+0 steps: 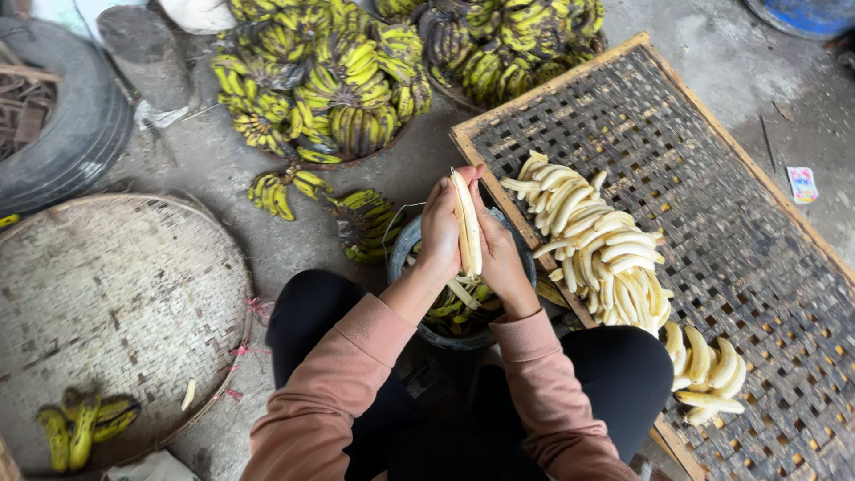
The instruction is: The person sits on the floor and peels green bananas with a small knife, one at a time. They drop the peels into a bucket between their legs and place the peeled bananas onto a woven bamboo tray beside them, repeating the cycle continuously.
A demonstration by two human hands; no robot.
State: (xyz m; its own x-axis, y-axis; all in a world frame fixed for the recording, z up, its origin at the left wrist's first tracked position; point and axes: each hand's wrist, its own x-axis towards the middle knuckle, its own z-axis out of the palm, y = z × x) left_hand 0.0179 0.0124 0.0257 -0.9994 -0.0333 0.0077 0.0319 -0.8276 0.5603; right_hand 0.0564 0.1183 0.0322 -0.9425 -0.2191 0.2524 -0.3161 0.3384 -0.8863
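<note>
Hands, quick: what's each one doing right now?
Left hand: closed on the banana.
Right hand: closed on the same banana, from the other side.

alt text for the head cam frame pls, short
Seen from above, a crouching person's left hand and right hand hold a peeled banana over a dark bucket of peels. Peeled bananas lie on a woven tray to the right; green bunches are piled ahead.
</note>
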